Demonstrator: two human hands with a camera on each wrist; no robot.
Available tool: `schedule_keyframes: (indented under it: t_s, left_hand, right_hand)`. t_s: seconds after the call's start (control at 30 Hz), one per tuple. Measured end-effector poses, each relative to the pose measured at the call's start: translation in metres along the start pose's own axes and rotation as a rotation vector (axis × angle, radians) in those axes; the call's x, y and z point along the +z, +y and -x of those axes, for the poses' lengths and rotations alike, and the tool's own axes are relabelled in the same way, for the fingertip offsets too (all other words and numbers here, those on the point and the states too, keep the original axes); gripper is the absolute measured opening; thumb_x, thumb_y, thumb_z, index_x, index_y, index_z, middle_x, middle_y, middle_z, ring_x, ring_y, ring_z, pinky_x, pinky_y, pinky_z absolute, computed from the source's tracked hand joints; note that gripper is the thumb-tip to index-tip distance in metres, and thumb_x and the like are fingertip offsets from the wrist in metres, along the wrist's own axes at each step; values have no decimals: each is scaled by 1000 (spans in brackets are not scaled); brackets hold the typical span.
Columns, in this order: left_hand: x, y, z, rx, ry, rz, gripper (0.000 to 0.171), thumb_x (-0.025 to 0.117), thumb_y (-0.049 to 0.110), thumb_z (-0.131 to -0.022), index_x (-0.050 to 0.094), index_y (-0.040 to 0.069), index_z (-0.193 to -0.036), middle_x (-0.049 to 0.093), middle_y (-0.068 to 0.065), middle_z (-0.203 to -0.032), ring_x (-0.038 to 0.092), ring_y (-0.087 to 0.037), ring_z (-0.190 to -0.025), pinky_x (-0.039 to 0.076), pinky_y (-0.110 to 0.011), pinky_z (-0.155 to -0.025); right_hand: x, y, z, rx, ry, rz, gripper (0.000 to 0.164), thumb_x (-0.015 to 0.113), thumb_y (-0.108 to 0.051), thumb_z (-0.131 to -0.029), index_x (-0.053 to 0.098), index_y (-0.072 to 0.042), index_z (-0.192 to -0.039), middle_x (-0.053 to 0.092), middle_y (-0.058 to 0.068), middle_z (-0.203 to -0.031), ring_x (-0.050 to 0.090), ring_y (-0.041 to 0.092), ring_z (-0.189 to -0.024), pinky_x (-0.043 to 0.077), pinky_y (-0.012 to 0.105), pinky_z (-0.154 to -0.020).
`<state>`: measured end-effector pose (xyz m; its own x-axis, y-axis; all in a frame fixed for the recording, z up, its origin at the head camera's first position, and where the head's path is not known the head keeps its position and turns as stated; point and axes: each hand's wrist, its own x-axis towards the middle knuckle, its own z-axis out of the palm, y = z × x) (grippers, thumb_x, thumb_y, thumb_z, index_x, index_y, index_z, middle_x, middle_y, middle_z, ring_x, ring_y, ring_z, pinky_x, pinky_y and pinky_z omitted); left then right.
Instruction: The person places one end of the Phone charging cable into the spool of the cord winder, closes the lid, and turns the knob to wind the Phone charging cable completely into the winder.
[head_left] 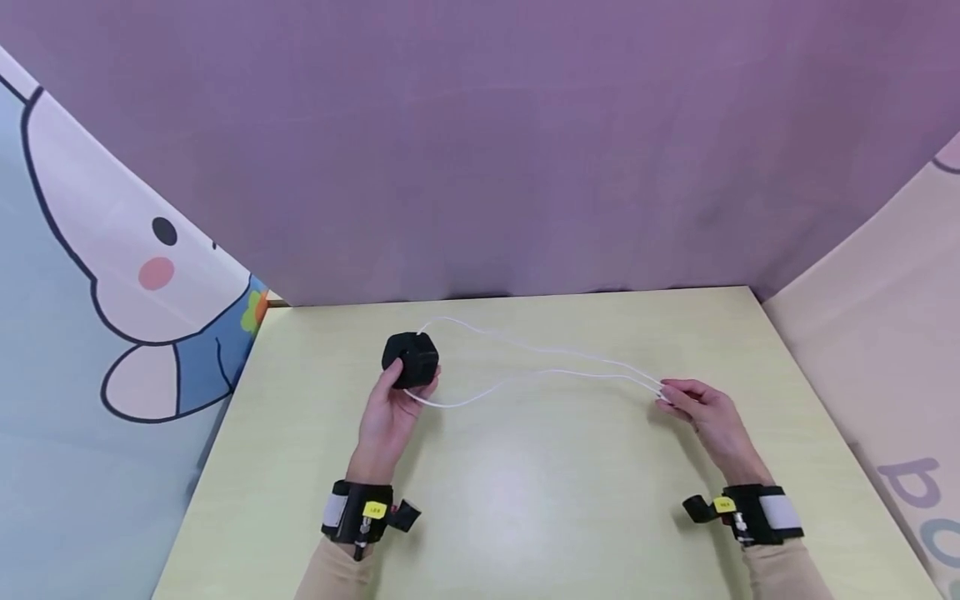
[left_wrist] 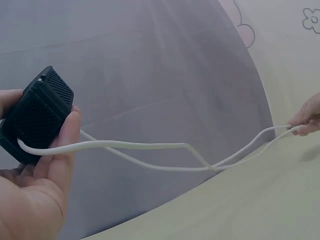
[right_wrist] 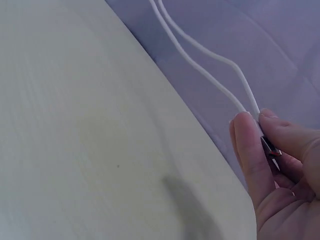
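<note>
My left hand (head_left: pixel 386 421) grips a small black block (head_left: pixel 412 358) with angled corners, raised over the table's left half. In the left wrist view its faces look ribbed and finely textured. A white cable (left_wrist: pixel 135 145) leaves the block on two sides, and its two strands stretch rightward, crossing in that view. On the right, my right hand (head_left: pixel 712 421) pinches both strands together near their ends between thumb and fingers. A small metal plug (right_wrist: pixel 270 147) shows between those fingers in the right wrist view; part of it is hidden by them.
Both hands are over a pale wooden table (head_left: pixel 517 500). A purple cloth (head_left: pixel 510 150) hangs along its back edge. A printed cartoon curtain (head_left: pixel 67 350) borders the left side, and a pale curtain (head_left: pixel 862 333) the right. Wrist straps (head_left: pixel 761 514) carry small cameras.
</note>
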<state>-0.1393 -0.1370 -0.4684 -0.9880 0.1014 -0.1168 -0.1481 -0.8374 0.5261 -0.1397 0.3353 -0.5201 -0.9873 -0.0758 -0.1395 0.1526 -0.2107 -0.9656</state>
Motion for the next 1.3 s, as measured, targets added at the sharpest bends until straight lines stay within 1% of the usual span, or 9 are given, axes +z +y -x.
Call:
schedule_keyframes:
  t_s: [0.17, 0.33, 0.43, 0.53, 0.67, 0.77, 1.0, 1.17, 1.3]
  left_hand:
    - [0, -8, -2, -10, -33, -125, 37, 45, 18, -110, 40, 10, -146, 68, -9, -126, 75, -26, -102, 61, -30, -87]
    - [-3, -17, 0, -11, -38, -243, 28, 43, 17, -110, 56, 11, -135, 74, -7, -118, 76, -21, -99, 61, -26, -81]
    - [-5, -23, 2, -9, -36, -292, 25, 44, 15, -110, 65, 12, -124, 77, -6, -108, 77, -18, -92, 60, -24, -74]
    - [-5, -28, 2, -2, -34, -322, 24, 46, 13, -109, 68, 12, -118, 79, -4, -102, 76, -15, -86, 59, -24, -70]
    - [-4, -35, 2, -3, -8, -362, 20, 49, 11, -106, 67, 11, -115, 78, -1, -98, 74, -10, -77, 60, -24, -68]
    - [-2, -42, 2, -20, 14, -399, 20, 50, 10, -104, 63, 7, -119, 76, -1, -99, 72, -9, -76, 60, -24, -67]
    - [-3, -59, 1, -67, 41, -513, 35, 55, 7, -101, 53, -8, -132, 74, -2, -99, 70, -11, -71, 59, -24, -66]
    - [-6, -70, 0, -96, 22, -572, 37, 57, 6, -101, 52, -10, -134, 72, -2, -100, 68, -10, -66, 58, -23, -67]
    - [-9, -76, -1, -133, 42, -606, 37, 59, 7, -101, 54, -9, -133, 72, -2, -100, 69, -11, -68, 58, -23, -68]
  right_hand:
    - [12, 7, -8, 37, -20, 70, 14, 66, -5, -100, 73, -1, -112, 74, 1, -99, 75, 10, -91, 59, 25, -88]
    - [25, 16, -12, 68, -14, 149, 13, 68, -11, -100, 72, -5, -110, 75, 0, -97, 74, 8, -89, 59, 23, -86]
    - [31, 18, -15, 85, -6, 193, 18, 68, -15, -101, 70, -1, -113, 75, -1, -96, 74, 6, -88, 59, 22, -86]
    - [39, 19, -18, 99, 3, 223, 29, 68, -17, -101, 65, 6, -118, 74, -2, -96, 73, 6, -89, 59, 22, -86]
    - [49, 22, -22, 108, -5, 280, 40, 67, -18, -102, 59, 14, -124, 73, -2, -96, 72, 5, -88, 58, 20, -85]
    - [56, 24, -25, 113, -11, 328, 42, 68, -20, -102, 59, 14, -126, 75, 0, -96, 72, 5, -88, 56, 19, -83]
    - [72, 33, -33, 118, -56, 352, 34, 67, -14, -101, 60, 13, -122, 76, 5, -96, 73, 6, -86, 57, 18, -82]
    - [83, 39, -40, 100, -95, 338, 29, 66, -8, -101, 59, 15, -117, 75, 8, -96, 72, 6, -84, 59, 20, -81]
    - [91, 44, -43, 96, -119, 335, 27, 65, -4, -100, 59, 17, -116, 74, 11, -96, 72, 7, -82, 60, 21, -80]
